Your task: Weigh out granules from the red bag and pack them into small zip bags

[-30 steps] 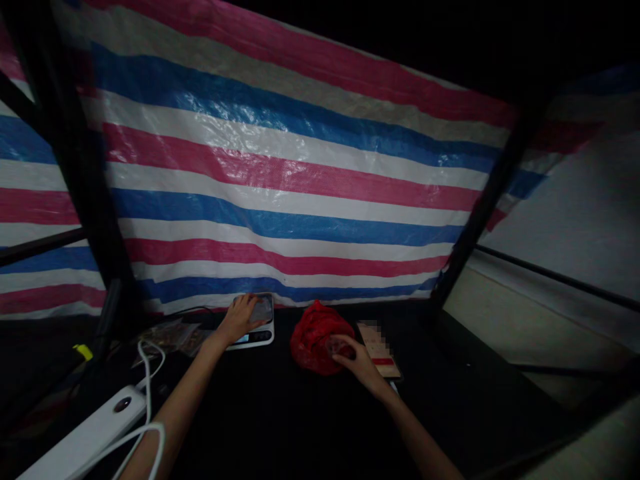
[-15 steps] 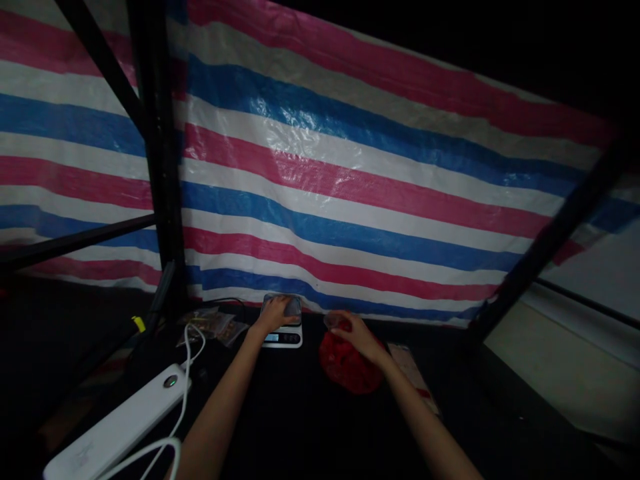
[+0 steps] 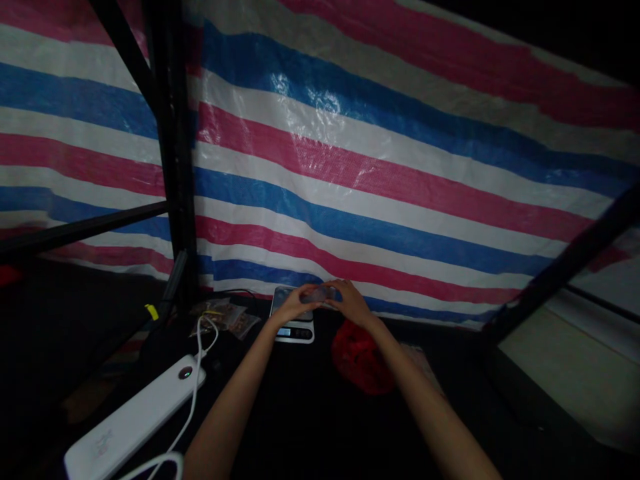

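A small clear round container (image 3: 319,294), like a plastic cup, is held up between both hands. My left hand (image 3: 299,303) has its fingers closed on the container's left side, above the right part of a white kitchen scale (image 3: 303,333). From the other side my right hand (image 3: 351,303) grips it, fingers curled over the top. The scale's small display is lit, and a greyish tray (image 3: 280,298) lies on its top. Below my right hand and wrist sits a red bag (image 3: 357,360), crumpled and partly covered by the forearm. The container's contents are too dim to make out.
Several small clear packets (image 3: 233,319) lie left of the scale. A white power bank (image 3: 133,420) with a white cable (image 3: 194,393) is at the lower left. A flat pale packet (image 3: 420,363) lies behind my right forearm. Striped sheeting (image 3: 350,167) and a dark frame post (image 3: 175,147) stand behind.
My right hand has moved left and up from the red bag with the clear container. My left hand has left the scale's tray and now grips the container too. The view has shifted slightly.
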Available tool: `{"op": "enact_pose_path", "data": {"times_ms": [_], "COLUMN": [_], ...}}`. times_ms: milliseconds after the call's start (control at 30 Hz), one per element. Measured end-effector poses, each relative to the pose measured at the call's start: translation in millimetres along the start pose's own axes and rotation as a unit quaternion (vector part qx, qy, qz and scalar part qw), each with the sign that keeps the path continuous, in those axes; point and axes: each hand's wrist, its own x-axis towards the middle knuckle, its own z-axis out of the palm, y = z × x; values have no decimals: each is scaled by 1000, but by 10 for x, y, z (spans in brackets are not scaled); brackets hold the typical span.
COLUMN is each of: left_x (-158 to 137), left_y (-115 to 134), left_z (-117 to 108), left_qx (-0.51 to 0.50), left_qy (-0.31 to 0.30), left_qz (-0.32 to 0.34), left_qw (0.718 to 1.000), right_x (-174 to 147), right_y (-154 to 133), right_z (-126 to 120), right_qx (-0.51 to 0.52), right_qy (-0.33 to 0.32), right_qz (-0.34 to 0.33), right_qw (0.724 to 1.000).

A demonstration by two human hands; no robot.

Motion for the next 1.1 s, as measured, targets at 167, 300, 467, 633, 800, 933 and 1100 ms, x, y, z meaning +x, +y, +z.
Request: {"op": "enact_pose_path", "data": {"times_ms": [167, 300, 467, 633, 800, 933, 1100], "left_x": [42, 59, 50, 31, -7, -74, -55], "left_y": [-45, -95, -75, -27, -124, -290, -211], "left_z": [12, 11, 30, -37, -333, -446, -269], "left_qx": [-28, -13, -11, 24, 224, 366, 411], "left_qy": [-8, -1, -24, -34, 27, 20, 43], "left_qz": [-6, -28, -28, -15, -29, -86, -70], "left_qw": [1000, 1000, 999, 999, 974, 926, 908], "right_x": [103, 108, 71, -40, -377, -850, -1407], "right_y": [-135, -198, -200, -201, 8, 368, 557], "right_z": [-144, -165, -104, -169, -249, -132, -84], "right_qx": [-108, -195, -272, -312, -185, 35, 115], "right_qy": [-39, -44, -41, -23, 44, 31, 42], "right_qz": [-56, -86, -120, -154, -32, 108, 209], "right_qw": [992, 976, 954, 937, 981, 993, 970]}}
